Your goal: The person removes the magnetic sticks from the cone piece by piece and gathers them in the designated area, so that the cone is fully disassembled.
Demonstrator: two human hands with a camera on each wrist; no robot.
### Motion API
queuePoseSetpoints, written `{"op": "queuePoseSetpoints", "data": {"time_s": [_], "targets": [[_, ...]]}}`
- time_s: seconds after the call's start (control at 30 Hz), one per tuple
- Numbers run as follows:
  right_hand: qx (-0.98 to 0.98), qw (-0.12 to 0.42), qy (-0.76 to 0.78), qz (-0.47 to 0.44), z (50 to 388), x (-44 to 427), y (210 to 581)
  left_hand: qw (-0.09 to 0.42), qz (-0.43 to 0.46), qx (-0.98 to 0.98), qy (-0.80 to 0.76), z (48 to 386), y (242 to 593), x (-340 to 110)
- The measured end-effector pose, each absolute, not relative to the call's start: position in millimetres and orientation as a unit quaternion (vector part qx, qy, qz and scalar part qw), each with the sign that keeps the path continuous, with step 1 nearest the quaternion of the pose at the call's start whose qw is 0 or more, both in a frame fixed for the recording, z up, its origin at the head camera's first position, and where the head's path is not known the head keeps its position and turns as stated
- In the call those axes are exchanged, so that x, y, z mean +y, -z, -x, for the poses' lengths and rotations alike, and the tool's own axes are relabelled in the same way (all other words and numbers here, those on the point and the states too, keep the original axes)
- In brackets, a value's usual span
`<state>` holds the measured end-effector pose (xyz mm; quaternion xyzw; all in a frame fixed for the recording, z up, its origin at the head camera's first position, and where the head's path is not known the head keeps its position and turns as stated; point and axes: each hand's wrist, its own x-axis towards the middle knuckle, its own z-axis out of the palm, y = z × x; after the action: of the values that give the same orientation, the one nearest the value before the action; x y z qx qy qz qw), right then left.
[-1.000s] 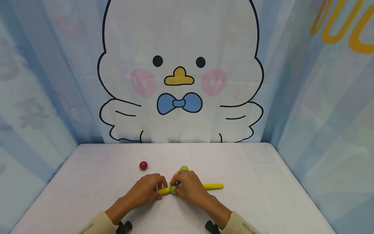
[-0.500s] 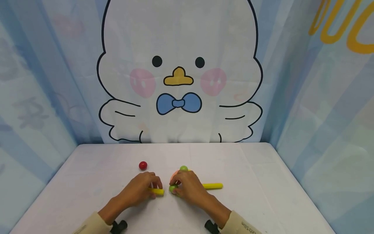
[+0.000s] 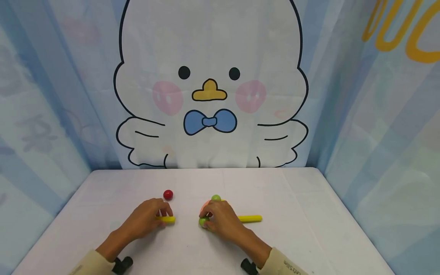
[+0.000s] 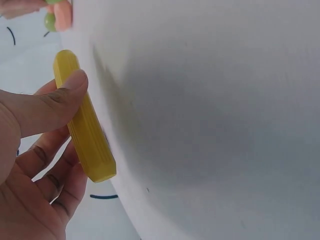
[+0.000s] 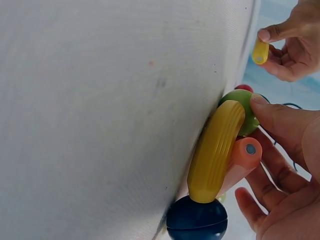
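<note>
My left hand [image 3: 148,218] pinches a ridged yellow rod [image 4: 85,117] between thumb and fingers, a little above the table. To its right, my right hand [image 3: 223,219] holds a green ball [image 5: 242,107] with thumb and fingertips. A curved yellow rod [image 5: 216,152] touches that ball at one end and a dark blue ball [image 5: 197,220] at the other. Beside it shows an orange rod [image 5: 245,155] with a grey disc in its end. In the head view, the right hand covers much of this group.
A red ball [image 3: 168,194] lies on the white table [image 3: 292,198], behind my left hand. Another green ball [image 3: 216,197] sits just beyond my right hand. A yellow rod end [image 3: 250,218] sticks out to the right of that hand. A printed curtain stands behind the table.
The yellow rod in my left hand has come away from the green ball and moved left with the hand. My right hand stays at the green ball.
</note>
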<state>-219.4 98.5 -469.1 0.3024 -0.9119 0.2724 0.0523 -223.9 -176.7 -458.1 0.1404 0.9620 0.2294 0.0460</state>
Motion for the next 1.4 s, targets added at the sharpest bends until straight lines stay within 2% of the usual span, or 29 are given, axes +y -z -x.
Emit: {"op": "queuePoseSetpoints", "data": {"time_s": [0.9,1.17,1.4], "targets": [[-0.912,0.043,-0.274,-0.303,219,100,468,0.042,-0.142,0.966,-0.213,234,465,-199],[-0.902,0.049,-0.288,-0.318,222,102,469,0.036,-0.149,0.966,-0.208,232,462,-194],[-0.893,0.042,-0.338,-0.296,223,105,467,0.018,-0.158,0.965,-0.209,226,454,-179]]}}
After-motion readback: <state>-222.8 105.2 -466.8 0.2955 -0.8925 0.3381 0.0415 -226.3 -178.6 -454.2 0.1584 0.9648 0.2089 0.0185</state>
